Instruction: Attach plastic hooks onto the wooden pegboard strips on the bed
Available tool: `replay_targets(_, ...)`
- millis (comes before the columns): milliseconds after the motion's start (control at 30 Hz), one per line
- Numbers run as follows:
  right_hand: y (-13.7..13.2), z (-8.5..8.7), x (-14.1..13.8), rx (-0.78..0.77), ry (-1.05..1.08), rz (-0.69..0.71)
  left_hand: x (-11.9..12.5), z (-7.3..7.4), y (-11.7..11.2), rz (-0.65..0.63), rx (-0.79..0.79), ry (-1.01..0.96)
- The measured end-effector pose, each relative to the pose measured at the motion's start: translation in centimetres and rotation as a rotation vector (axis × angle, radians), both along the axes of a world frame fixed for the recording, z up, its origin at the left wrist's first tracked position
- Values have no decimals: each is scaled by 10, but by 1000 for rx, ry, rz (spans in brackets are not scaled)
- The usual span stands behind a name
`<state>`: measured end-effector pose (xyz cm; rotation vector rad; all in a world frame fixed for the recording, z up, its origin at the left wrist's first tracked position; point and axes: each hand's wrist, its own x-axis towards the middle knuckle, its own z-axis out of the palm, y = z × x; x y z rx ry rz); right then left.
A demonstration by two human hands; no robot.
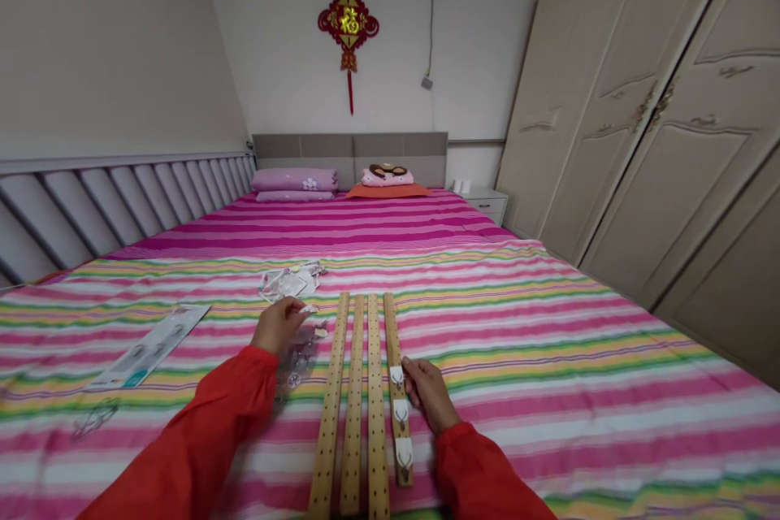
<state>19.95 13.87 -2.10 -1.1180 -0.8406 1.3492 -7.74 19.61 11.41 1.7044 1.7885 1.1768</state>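
Note:
My left hand (281, 325) is closed in a pinch on a small white piece (309, 309), left of the wooden strips. Just below it lie a clear plastic bag (298, 361) with small parts and another small white piece (321, 333). Four drilled wooden strips lie lengthwise; the rightmost wooden strip (391, 325) carries three white hooks with metal loops, among them the top hook (396, 375), the middle one (400, 412) and the bottom one (404, 452). My right hand (430, 392) has its fingers closed at this strip's right edge, beside the top hook.
Striped bedding (548, 406) covers the bed. Crumpled clear packaging (292, 282) lies beyond my left hand, with a printed card (152, 348) and a thin wire-like bundle (96, 418) farther left. Pillows (296, 180) rest at the headboard; a wardrobe (658, 114) stands at right.

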Motion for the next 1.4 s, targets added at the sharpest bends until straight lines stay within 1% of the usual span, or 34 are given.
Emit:
replay_targets(67,-1,0,0,16,14,-11,15,-4,-17,-92,-37,-379)
replay_targets(133,-2,1,0,21,28,-30,32,-10,-37,-130,-75,-591)
replay_targets(267,-8,6,2,24,85,-57,70,-23,-79,-181,-148,-854)
replay_targets(333,-13,10,4,31,114,-87,86,-30,-95,-157,-159,-988)
replay_targets(400,-21,18,4,50,119,-118,100,-37,-107,-123,-180,-1080)
replay_targets(467,-32,29,0,94,107,-102,111,-44,-114,-114,-185,-1090)
replay_targets(567,-51,51,-10,180,95,21,122,-51,-119,-149,-162,-994)
replay_targets(633,-62,63,-18,183,90,73,128,-53,-121,-155,-125,-930)
replay_targets(733,-70,73,-28,165,71,66,136,-53,-125,-136,-65,-902)
replay_targets(833,-70,73,-30,162,82,28,143,-56,-129,-139,-68,-925)
replay_targets(1000,-67,71,-23,160,68,36,147,-61,-134,-199,-174,-985)
replay_targets(1067,-67,71,-20,192,31,6,148,-62,-134,-202,-211,-1041)
replay_targets(1167,-67,70,-17,283,-32,-44,146,-63,-132,-158,-265,-1121)
replay_targets(1267,-69,66,-15,302,-22,21,142,-63,-129,-135,-308,-1163)
replay_targets(1400,-69,61,-11,216,79,105,137,-64,-124,-120,-393,-1193)
